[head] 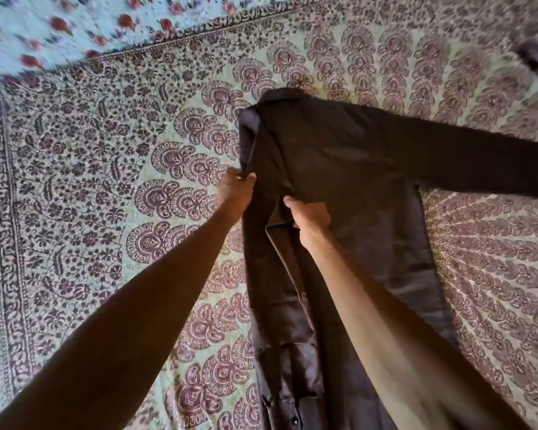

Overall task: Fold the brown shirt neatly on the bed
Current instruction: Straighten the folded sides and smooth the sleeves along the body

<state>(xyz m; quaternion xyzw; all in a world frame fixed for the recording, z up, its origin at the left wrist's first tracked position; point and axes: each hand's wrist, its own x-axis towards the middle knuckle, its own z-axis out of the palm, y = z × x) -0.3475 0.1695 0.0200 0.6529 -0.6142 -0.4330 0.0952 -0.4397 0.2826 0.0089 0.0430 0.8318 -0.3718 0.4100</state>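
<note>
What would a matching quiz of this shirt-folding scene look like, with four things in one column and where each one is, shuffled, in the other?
Things
1. left hand
2. right hand
3. long sleeve
4. red-flowered cloth

Places
A. top left corner, beyond the patterned bedspread
B. pinching the left edge of the brown shirt
C. gripping a fold near the shirt's middle
D. stretched out flat to the right

Pairs: 1-B, 2-C, 3-D, 4-A
</note>
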